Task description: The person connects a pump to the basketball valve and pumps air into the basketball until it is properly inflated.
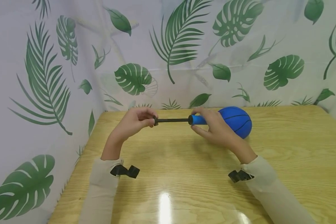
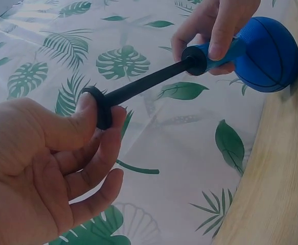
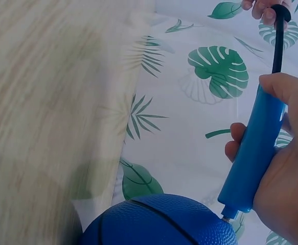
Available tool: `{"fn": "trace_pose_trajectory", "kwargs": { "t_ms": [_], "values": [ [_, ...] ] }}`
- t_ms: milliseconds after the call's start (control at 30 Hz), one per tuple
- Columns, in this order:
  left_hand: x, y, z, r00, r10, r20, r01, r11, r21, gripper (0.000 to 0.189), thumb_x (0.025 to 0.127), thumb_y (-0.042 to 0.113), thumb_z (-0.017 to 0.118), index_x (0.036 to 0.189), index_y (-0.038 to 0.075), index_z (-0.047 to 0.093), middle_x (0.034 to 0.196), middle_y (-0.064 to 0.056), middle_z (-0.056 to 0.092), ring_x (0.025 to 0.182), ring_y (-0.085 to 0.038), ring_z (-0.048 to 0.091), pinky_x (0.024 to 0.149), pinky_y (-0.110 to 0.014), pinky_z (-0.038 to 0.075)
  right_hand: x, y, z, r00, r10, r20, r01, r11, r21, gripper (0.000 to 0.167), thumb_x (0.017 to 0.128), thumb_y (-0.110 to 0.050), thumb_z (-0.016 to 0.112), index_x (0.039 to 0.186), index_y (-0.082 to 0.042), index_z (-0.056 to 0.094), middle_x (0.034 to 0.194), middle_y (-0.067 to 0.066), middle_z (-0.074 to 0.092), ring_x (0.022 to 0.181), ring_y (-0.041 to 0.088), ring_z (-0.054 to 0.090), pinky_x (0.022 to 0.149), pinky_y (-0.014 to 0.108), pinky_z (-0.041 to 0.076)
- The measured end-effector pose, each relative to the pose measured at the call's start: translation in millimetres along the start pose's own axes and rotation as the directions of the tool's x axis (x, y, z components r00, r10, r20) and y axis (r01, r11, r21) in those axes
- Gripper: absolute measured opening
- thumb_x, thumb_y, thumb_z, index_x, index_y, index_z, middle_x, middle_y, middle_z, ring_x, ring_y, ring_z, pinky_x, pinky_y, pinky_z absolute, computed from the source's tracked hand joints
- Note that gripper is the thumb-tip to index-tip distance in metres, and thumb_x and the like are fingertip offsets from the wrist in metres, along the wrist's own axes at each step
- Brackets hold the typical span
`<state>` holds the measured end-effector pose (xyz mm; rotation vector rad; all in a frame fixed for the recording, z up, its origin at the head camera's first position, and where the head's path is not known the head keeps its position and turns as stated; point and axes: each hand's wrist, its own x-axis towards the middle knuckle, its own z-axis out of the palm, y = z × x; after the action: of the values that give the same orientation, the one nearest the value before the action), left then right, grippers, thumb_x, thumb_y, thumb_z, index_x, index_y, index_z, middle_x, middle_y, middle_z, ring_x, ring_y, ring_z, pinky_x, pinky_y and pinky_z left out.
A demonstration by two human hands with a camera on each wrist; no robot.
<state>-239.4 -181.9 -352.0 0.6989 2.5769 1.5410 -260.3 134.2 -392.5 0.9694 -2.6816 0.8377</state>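
Note:
A blue hand pump (image 3: 253,148) lies level in the air, its black rod (image 1: 173,120) drawn out to the left. My left hand (image 1: 137,121) pinches the black end handle (image 2: 104,107) between thumb and index finger, the other fingers loosely bent. The pump's blue barrel is gripped by my right hand (image 1: 212,126), thumb on one side and fingers on the other. At the barrel's far end, a short metal needle (image 3: 226,218) meets a blue ball (image 1: 236,121) with black seam lines. In the head view my right hand partly covers the ball and barrel.
A wood-grain table (image 1: 173,174) lies under both arms. Behind it and along the left stands a white sheet (image 1: 170,87) printed with green leaves. Black straps with small devices (image 1: 133,171) sit at both sleeve cuffs.

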Motion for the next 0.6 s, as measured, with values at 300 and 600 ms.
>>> {"fn": "trace_pose_trajectory", "kwargs": {
  "t_ms": [300, 600],
  "values": [
    [6.4, -4.0, 16.2, 1.0, 0.023, 0.019, -0.023, 1.0, 0.01, 0.011, 0.098, -0.005, 0.062, 0.108, -0.003, 0.067, 0.097, -0.017, 0.069, 0.084, -0.024, 0.069, 0.077, -0.03, 0.058, -2.0, 0, 8, 0.999, -0.034, -0.029, 0.031, 0.993, -0.114, 0.047, 0.098, -0.031, 0.069, 0.139, -0.01, 0.061, 0.123, 0.018, 0.063, 0.118, 0.04, 0.057, 0.099, 0.064, 0.04],
    [19.2, -10.9, 51.5, 0.999, 0.041, 0.034, -0.042, 0.999, 0.029, 0.012, 0.099, -0.005, 0.06, 0.108, -0.001, 0.066, 0.099, -0.016, 0.068, 0.08, -0.017, 0.067, 0.076, -0.03, 0.058, -0.7, -8, 21, 0.994, -0.102, -0.029, 0.096, 0.985, -0.145, 0.04, 0.097, -0.029, 0.071, 0.133, -0.012, 0.064, 0.112, 0.015, 0.066, 0.105, 0.036, 0.06, 0.092, 0.059, 0.044]
  ]
}}
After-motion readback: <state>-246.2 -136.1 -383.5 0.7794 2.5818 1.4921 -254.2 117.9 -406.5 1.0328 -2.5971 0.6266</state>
